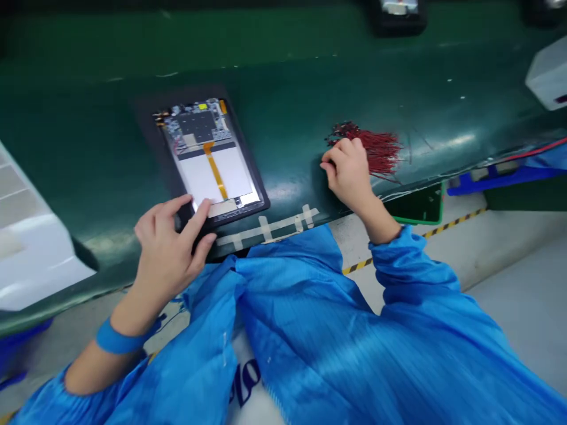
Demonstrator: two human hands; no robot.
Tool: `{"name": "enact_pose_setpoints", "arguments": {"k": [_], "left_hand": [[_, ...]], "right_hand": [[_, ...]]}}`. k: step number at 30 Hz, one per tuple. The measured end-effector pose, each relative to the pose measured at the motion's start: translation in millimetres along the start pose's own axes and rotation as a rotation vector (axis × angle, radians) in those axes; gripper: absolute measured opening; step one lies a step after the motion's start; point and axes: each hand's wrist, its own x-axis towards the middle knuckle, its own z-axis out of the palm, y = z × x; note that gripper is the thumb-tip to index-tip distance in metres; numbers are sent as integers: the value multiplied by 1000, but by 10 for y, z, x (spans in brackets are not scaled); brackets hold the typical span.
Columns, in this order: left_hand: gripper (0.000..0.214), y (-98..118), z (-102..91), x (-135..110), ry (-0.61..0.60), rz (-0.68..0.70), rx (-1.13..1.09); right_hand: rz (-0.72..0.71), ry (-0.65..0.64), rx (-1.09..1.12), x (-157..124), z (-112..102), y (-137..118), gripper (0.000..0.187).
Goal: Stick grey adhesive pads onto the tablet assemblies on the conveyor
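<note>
An opened tablet (pixel 208 159) lies back-up on the green bench, showing its circuit board, a pale battery and an orange ribbon cable. My left hand (pixel 170 248) rests on the tablet's near corner, fingers spread over its edge. My right hand (pixel 348 168) sits at the near-left edge of a bundle of thin red wires (pixel 376 147), fingers curled and pinched into the strands. Both arms wear blue sleeves, with a blue band on the left wrist.
The green bench (pixel 287 100) carries strips of tape (pixel 270 227) at its front edge. A white moulded tray (pixel 31 242) sits at the left, a white box (pixel 549 74) at the far right, and a dark device (pixel 398 15) at the back. Below are blue bins and a yellow-black floor stripe.
</note>
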Motion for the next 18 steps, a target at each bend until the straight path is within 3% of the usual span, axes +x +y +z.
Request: {"name": "enact_pose_setpoints", "arguments": {"k": [5, 9, 12, 18], "left_hand": [[46, 151, -193, -38, 206, -34, -43], [28, 356, -165, 20, 301, -29, -98], [25, 412, -117, 64, 277, -9, -83], [23, 346, -144, 37, 257, -102, -65]], "right_hand": [[-57, -91, -20, 93, 70, 9, 30], [-112, -112, -5, 100, 11, -56, 30], [-128, -106, -36, 63, -50, -59, 24], [-153, -181, -40, 48, -6, 151, 19]]}}
